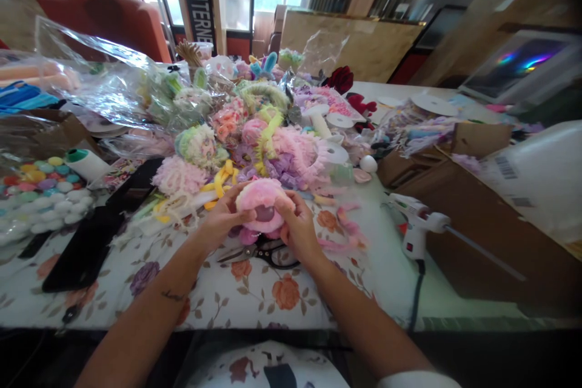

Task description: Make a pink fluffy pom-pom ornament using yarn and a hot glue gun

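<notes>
Both hands pinch a fluffy pink ring above the scissors on the flowered cloth.

The left hand (pixel 231 209) and right hand (pixel 297 221) grip the pink ring (pixel 260 191) from either side, thumbs near its dark middle, just beyond the scissors (pixel 249 251) on the cloth (pixel 209 297). The step in hand seems to be holding or shaping it; the next move likely calls for steady thumbs and an even grip. Whether it touches the cloth, I cannot tell.

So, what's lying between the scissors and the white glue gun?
In the head view, your right forearm crosses beside the scissors; beyond it come blurred pink strips on the flowered tablecloth, then pale table surface.
</notes>
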{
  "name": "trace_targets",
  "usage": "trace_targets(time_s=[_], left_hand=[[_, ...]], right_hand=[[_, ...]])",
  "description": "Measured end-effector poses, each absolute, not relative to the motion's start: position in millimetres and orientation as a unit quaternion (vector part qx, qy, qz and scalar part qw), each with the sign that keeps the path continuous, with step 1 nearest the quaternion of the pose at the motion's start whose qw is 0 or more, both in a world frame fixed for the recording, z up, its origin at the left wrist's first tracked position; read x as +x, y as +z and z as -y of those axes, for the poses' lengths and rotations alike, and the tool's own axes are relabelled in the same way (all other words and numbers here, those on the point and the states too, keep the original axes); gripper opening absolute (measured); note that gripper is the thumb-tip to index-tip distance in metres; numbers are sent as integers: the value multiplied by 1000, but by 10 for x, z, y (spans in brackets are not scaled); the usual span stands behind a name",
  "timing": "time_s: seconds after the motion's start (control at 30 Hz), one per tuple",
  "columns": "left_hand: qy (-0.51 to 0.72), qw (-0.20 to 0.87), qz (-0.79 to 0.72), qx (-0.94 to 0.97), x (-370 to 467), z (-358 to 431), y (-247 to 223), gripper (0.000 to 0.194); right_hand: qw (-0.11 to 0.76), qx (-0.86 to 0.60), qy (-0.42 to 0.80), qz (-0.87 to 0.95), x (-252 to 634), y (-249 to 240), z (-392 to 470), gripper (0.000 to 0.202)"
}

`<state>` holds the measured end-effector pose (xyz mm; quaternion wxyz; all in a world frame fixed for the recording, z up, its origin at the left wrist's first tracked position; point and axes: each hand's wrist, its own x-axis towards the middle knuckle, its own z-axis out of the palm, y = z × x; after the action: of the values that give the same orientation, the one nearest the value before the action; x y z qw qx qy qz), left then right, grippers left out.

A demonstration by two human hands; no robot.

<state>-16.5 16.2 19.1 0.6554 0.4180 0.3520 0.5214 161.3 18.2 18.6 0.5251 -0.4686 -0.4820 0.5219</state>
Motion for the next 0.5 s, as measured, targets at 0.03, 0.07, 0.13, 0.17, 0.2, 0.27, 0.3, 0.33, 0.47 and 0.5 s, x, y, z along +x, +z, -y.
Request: trace_targets(time_s=[0.03,0.07,0.13,0.17,0.2,0.27,0.3,0.33,0.47,0.5], left_hand=[[514,660,-345,426,-181,-160,205,90],[508,660,-345,433,-195,-157,219,94],[497,644,-371,447,-210,-150,246,98],[494,631,-391,454,-211,-146,254,98],[492,616,-408,461,-207,-143,259,97],[498,585,-430,475,-189,-137,258,93],[505,571,-437,476,-177,-133,254,91],[513,563,-443,473,-164,-128,249,88],[546,593,-433,403,-101,-89,258,73],[554,605,-424,383,-84,-77,270,70]], right_hand=[[527,-470,514,487,1618,180,-191,48],[527,-473,502,497,1622,170,-202,48],[527,-480,467,522,1627,139,-223,48],[527,-483,450,536,1628,120,-231,49],[528,-484,434,547,1626,102,-238,49],[534,-479,411,563,1619,73,-244,50],[538,-473,401,570,1615,64,-243,50],[543,-466,393,578,1610,60,-242,50],[539,-426,366,628,1587,79,-233,61],[530,-418,361,643,1580,88,-231,65]])
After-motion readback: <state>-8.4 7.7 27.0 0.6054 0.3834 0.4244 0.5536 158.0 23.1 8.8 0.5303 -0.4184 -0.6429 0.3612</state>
